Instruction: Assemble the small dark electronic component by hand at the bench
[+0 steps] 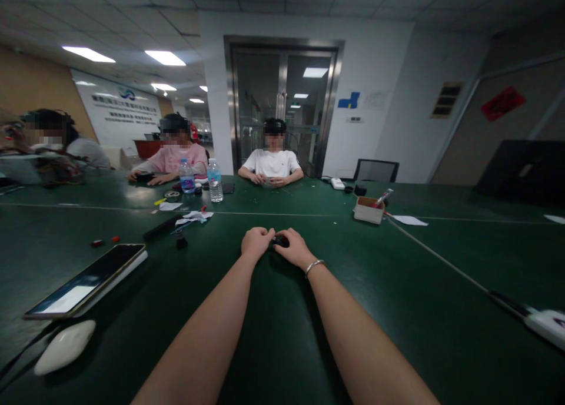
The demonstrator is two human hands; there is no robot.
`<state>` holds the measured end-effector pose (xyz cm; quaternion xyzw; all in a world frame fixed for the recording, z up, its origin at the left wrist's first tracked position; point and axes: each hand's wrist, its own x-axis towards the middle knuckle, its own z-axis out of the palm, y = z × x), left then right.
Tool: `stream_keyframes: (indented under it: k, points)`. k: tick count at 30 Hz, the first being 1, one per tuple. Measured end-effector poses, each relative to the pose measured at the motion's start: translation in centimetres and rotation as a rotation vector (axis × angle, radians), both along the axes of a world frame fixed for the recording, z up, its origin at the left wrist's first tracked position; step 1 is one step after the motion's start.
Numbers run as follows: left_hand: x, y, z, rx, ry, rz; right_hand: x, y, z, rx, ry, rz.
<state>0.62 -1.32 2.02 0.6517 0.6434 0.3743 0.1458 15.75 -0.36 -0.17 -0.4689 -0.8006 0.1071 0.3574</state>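
Observation:
Both my hands meet over the middle of the green table (282,305). My right hand (296,249), with a silver bracelet at its wrist, has its fingers closed around a small black object (281,241) low over the tabletop. My left hand (256,242) is closed just to the left, its fingertips at the near-left end of that object; what it pinches, if anything, is too small to make out. The black object's exact kind cannot be told.
A phone (88,281) on a white box and a pale mouse-shaped item (66,346) lie at the left. Two water bottles (215,181) stand beyond. A small box (369,211) and a cable (436,255) are at the right. People sit across the table.

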Motion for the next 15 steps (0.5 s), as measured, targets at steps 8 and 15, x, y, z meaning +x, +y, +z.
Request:
stream_keyframes:
  k: [8,15]
  points:
    - [-0.1,0.1,-0.1,0.017,-0.007,0.056,-0.2,-0.5,0.8,0.001,0.035,-0.075]
    - [-0.4,0.1,0.0,-0.003,-0.079,0.093,1.1,-0.4,1.2,-0.092,0.023,-0.105]
